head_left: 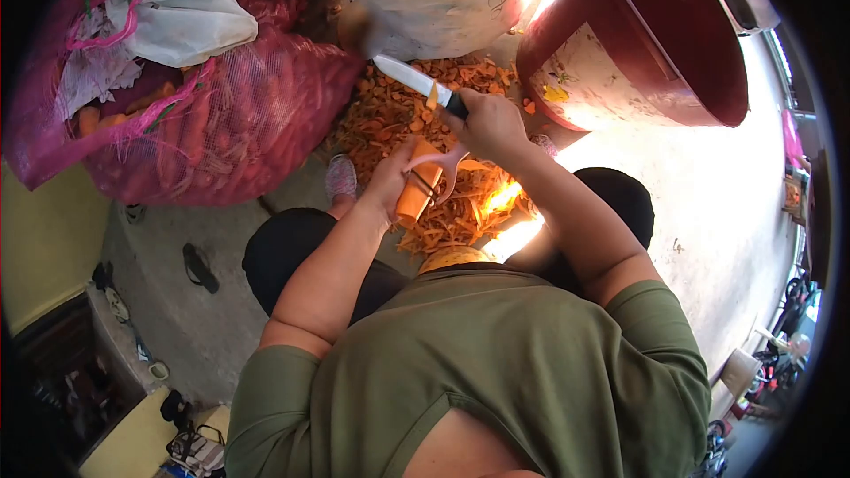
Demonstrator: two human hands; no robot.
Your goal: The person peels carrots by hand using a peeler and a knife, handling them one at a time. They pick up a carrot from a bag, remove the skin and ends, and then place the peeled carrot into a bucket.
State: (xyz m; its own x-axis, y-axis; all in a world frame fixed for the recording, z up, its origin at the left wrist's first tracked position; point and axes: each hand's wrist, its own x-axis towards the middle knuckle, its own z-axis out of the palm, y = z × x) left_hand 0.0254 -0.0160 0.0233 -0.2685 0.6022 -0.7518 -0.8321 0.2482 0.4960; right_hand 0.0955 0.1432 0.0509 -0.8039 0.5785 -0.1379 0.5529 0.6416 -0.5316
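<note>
My left hand is closed around a thick peeled carrot, held over the pile of peelings between my knees. My right hand grips a knife by its black handle, the blade pointing up and left, with an orange scrap stuck to it. A pale pink Y-shaped peeler lies across the carrot. Its handle runs up under my right hand; the frame does not show clearly how it is held. Orange peelings cover the floor beneath both hands.
A pink mesh sack of carrots stands at the left. A full white sack with writing is ahead, beside a large dark red tub. A dark sandal lies on the concrete floor at left.
</note>
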